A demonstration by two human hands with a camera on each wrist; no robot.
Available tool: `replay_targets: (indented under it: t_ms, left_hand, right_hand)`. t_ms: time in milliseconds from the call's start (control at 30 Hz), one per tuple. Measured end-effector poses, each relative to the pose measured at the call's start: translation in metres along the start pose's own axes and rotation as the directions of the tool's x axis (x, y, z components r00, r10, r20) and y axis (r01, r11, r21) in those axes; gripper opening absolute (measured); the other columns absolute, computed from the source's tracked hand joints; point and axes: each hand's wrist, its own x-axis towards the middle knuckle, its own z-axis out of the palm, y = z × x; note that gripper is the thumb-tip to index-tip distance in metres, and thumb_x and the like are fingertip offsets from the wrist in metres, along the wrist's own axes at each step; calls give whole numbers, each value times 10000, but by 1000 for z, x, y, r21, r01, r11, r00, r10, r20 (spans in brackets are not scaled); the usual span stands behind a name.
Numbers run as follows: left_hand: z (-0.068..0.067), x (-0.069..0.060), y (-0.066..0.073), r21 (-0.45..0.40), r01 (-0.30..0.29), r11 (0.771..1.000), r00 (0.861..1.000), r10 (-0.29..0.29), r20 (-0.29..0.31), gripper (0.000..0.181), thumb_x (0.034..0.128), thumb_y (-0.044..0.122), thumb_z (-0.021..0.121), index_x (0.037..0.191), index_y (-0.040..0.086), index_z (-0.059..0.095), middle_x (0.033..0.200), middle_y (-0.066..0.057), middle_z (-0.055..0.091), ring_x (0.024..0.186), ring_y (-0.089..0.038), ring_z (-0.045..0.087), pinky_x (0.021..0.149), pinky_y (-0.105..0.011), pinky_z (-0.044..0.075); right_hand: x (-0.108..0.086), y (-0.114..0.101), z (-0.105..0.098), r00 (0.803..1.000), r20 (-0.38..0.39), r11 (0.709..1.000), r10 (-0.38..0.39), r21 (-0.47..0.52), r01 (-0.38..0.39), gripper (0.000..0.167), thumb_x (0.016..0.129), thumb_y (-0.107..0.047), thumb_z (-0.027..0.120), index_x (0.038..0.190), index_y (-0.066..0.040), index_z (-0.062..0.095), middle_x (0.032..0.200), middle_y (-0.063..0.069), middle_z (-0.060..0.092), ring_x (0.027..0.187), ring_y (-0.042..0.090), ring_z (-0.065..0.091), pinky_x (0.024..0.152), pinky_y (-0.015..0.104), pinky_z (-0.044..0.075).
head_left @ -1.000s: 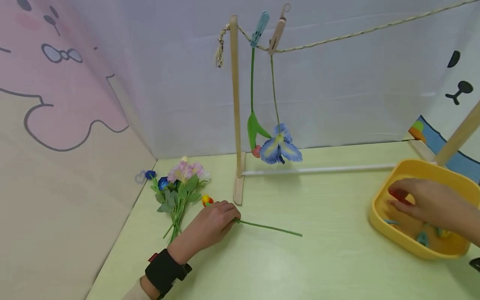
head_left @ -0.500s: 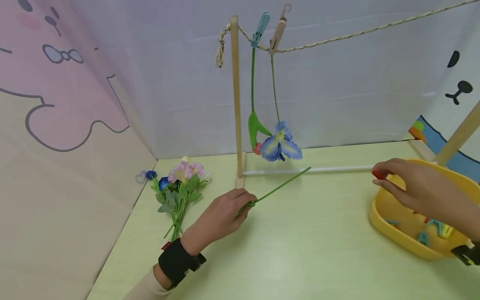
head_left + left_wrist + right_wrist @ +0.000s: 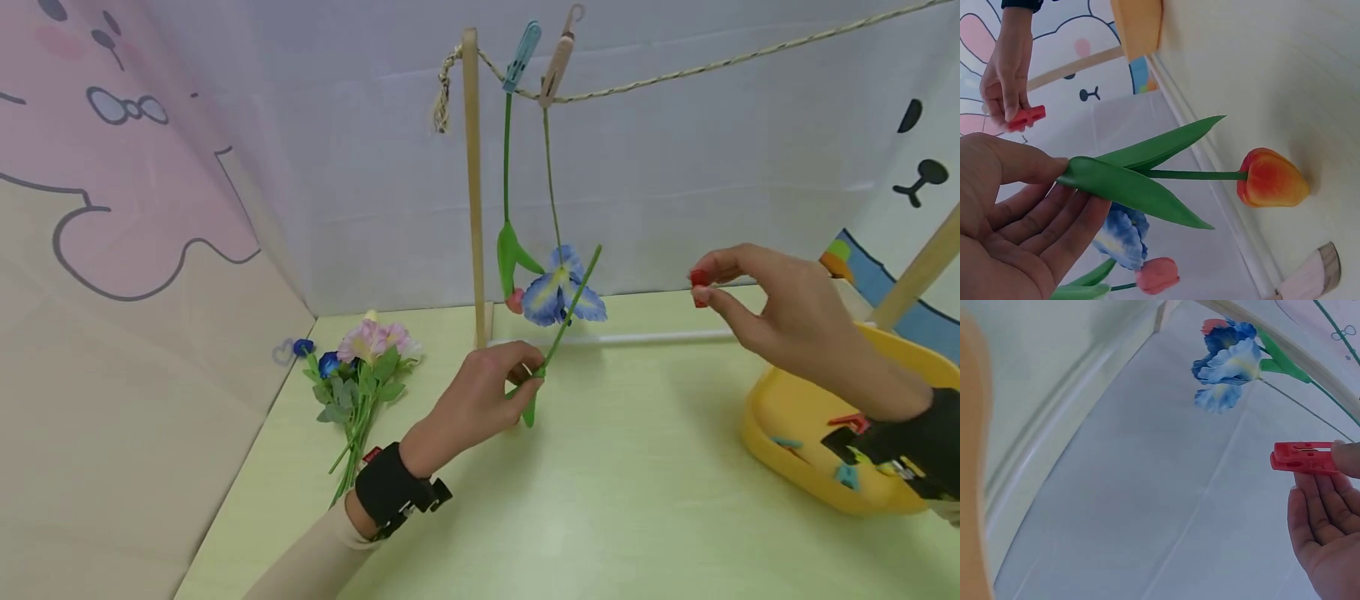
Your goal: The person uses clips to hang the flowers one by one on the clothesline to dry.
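Note:
My left hand (image 3: 491, 385) pinches a tulip by its stem where the leaves begin. In the left wrist view the tulip's red-orange bloom (image 3: 1272, 178) points away from the fingers, with two green leaves (image 3: 1141, 190) beside the stem; from the head it hangs downward, mostly hidden, the bare stem (image 3: 576, 302) rising up. A red clothespin (image 3: 1304, 457) is held between the thumb and fingers of my right hand (image 3: 787, 312), in the air left of the yellow basket (image 3: 772, 450). Behind my left hand hang a blue iris (image 3: 562, 292) and a pink tulip (image 3: 1159, 275).
A rope (image 3: 712, 68) runs from a wooden post (image 3: 472, 183) to the right; blue (image 3: 522, 57) and beige (image 3: 557, 71) clothespins clip the two flowers there. Several artificial flowers (image 3: 367, 367) lie at left. More clothespins (image 3: 847, 477) lie in the basket.
My left hand has lifted the tulip off the table and turned it stem-up, moving right. My right hand has come out of the basket with the red clothespin, moving left and up.

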Motion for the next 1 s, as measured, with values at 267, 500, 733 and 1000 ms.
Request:
replay_targets:
  t_ms: [267, 500, 733, 1000]
  left_hand:
    - [4, 34, 6, -154, 15, 988, 998, -23, -55, 162, 945, 45, 730, 1098, 22, 679, 970, -32, 727, 825, -91, 721, 756, -183, 577]
    - [6, 67, 10, -204, -19, 979, 993, -5, -119, 152, 935, 31, 737, 1068, 8, 668, 978, -53, 717, 831, -89, 720, 769, -180, 577]
    - [4, 87, 15, -184, 12, 983, 990, -37, -135, 166, 940, 60, 738, 1087, 25, 670, 1005, -47, 719, 818, -51, 708, 758, -168, 569]
    - [-2, 115, 20, -180, 37, 983, 977, -73, -200, 180, 928, 59, 747, 1088, 22, 673, 1004, -66, 724, 836, -82, 700, 765, -158, 562]
  right_hand:
    - [44, -15, -9, 991, -135, 994, 14, 111, 1, 317, 829, 103, 797, 1123, 29, 704, 901, 79, 751, 908, -143, 578, 837, 81, 431]
    - [87, -19, -12, 963, -254, 954, 88, 301, -8, 222, 886, 131, 725, 1100, 74, 735, 1007, -11, 739, 924, 23, 691, 924, 165, 523]
    - [127, -23, -14, 939, -303, 913, 165, 407, -29, 165, 939, 6, 725, 1095, 49, 755, 1026, 40, 765, 921, 99, 715, 891, 184, 549]
    - [165, -32, -21, 919, -332, 899, 214, 434, -53, 171, 976, -64, 698, 1127, -23, 767, 1057, 59, 755, 950, 100, 696, 926, 201, 539]
